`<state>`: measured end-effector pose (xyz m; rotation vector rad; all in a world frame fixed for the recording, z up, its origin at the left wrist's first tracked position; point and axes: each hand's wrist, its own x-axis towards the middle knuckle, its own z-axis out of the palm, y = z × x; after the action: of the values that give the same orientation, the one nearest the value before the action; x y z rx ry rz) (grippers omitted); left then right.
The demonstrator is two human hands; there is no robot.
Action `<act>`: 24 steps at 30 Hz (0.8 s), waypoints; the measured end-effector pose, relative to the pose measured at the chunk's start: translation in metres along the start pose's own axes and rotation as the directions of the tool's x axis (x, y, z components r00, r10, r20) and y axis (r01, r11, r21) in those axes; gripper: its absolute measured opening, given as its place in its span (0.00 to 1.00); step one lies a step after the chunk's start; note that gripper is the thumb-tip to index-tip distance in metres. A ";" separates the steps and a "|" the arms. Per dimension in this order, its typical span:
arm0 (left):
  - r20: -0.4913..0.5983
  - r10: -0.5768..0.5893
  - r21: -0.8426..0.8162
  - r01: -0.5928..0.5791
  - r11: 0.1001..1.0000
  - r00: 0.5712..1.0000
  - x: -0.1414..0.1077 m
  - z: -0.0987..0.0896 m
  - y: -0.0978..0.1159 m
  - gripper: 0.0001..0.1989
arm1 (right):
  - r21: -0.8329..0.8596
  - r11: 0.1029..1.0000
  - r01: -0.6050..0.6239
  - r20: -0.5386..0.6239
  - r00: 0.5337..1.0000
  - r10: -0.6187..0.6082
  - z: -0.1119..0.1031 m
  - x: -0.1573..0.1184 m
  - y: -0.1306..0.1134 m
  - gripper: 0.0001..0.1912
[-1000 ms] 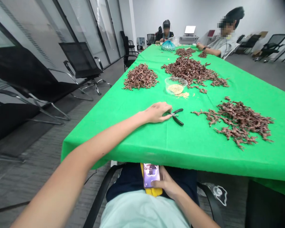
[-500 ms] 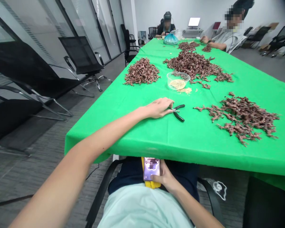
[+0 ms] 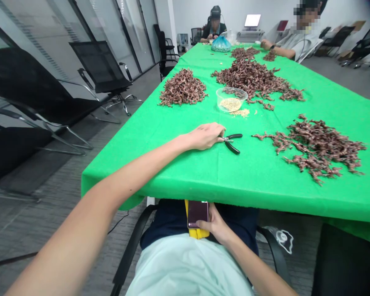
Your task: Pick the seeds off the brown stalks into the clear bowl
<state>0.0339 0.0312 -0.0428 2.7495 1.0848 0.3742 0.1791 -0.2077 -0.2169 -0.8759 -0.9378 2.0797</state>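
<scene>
My left hand [image 3: 207, 136] rests on the green cloth, its fingers curled and closed around the jaw end of a pair of pliers [image 3: 233, 148]. The pliers' black handles are spread apart and point right. Low in my lap, below the table edge, my right hand [image 3: 216, 225] grips a phone [image 3: 198, 214], thumb on its lower screen. The screen is mostly dark, and something yellow [image 3: 199, 233] lies under it. Beyond the pliers stands a clear round tub [image 3: 231, 98] of small pale pieces, some of them spilled in front.
Brown, knobbly twig-like pieces lie in a left pile [image 3: 183, 88], a large middle heap [image 3: 253, 78] and a right pile [image 3: 322, 144]. A blue bag [image 3: 221, 44] stands at the far end. Two people sit farther along the table [image 3: 185, 185]. Black chairs [image 3: 103, 72] line the left.
The phone screen has gone from a bright purple picture to mostly dark. The view has tilted slightly; my left hand stays at the pliers.
</scene>
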 end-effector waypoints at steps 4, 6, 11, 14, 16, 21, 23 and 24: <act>0.007 -0.002 0.012 0.002 1.000 1.000 -0.001 -0.003 0.002 0.14 | 0.071 0.996 -0.051 -0.071 0.996 0.056 -0.005 0.002 0.001 0.33; 0.011 -0.009 0.013 0.009 1.000 1.000 -0.001 -0.004 0.003 0.14 | 0.092 0.992 -0.092 -0.102 0.990 0.101 -0.009 0.004 -0.004 0.29; -0.013 0.004 0.012 -0.004 1.000 1.000 -0.001 -0.004 0.002 0.15 | -0.011 0.982 -0.190 -0.064 0.980 0.189 -0.019 0.004 -0.020 0.25; -0.025 0.026 0.012 -0.026 1.000 0.999 -0.002 -0.005 0.001 0.16 | -0.047 0.982 -0.183 -0.066 0.981 0.180 -0.018 0.002 -0.022 0.26; -0.029 0.035 0.013 -0.034 0.999 0.999 -0.003 -0.005 0.001 0.17 | -0.025 0.985 -0.171 -0.093 0.981 0.168 -0.016 0.001 -0.018 0.27; -0.027 0.041 0.024 -0.040 0.999 0.999 -0.002 -0.005 0.001 0.17 | 0.025 0.995 -0.100 -0.144 0.984 0.103 -0.012 0.001 -0.010 0.30; -0.026 0.041 0.030 -0.040 0.999 0.999 -0.002 -0.005 0.000 0.17 | 0.020 0.996 -0.083 -0.149 0.985 0.085 -0.011 0.002 -0.009 0.30; -0.027 0.041 0.033 -0.040 0.999 0.999 -0.001 -0.005 0.000 0.17 | 0.018 0.997 -0.080 -0.148 0.986 0.082 -0.011 0.002 -0.009 0.31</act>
<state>0.0316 0.0303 -0.0385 2.8070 1.0519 0.4049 0.1900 -0.1977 -0.2159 -1.0632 -0.8222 2.0534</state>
